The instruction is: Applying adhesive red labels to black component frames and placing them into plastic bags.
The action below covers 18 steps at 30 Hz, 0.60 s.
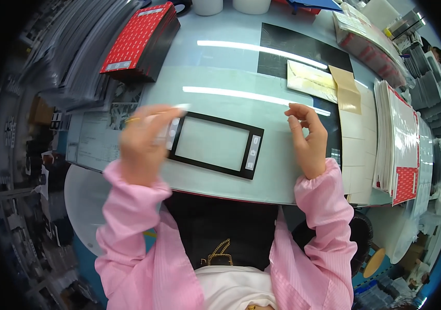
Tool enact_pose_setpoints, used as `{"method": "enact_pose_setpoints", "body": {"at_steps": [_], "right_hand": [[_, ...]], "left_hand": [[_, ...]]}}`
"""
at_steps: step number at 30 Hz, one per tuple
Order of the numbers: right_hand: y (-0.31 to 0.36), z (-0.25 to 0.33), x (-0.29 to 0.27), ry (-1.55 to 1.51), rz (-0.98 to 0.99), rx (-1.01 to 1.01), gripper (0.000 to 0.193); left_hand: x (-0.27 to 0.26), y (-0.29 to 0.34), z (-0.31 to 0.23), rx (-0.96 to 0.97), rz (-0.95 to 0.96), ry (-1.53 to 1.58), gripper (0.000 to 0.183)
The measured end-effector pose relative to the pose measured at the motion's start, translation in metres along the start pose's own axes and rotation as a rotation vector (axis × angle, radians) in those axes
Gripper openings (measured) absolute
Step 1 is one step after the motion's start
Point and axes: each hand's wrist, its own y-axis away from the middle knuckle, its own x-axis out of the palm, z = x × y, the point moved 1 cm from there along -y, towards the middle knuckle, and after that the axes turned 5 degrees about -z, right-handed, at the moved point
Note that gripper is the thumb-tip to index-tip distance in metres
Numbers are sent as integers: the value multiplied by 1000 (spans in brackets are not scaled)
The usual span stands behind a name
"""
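A flat black-framed panel [254,155] with a large clear window lies on the glossy table in front of me, slightly tilted in its lie. Pale strips with small shapes run along both its short ends. My left hand [145,139], smeared by motion, is over the panel's left end. Its fingers are drawn together, and a small white thing [183,107] I cannot identify shows at their tips. To the right of the panel, apart from it, my right hand [307,137] hovers with fingers loosely bent and apart, nothing visible in them.
A stack of red-topped dark panels [140,41] stands at the far left beside many wrapped sheets [75,51]. A yellowish-white packet [311,81] and a tan piece [346,90] lie far right. Stacked white-and-red sheets [398,137] stand at right. White containers [251,5] line the back.
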Motion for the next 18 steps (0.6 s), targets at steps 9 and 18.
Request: {"method": "enact_pose_setpoints", "body": {"at_steps": [9,18], "right_hand": [[9,10,11,82,191,-95,33],[42,26,7,255,141,-390,47]], "left_hand": [[-72,105,106,-391,172,-174,52],[-35,107,9,-202,172,-165,81]]}}
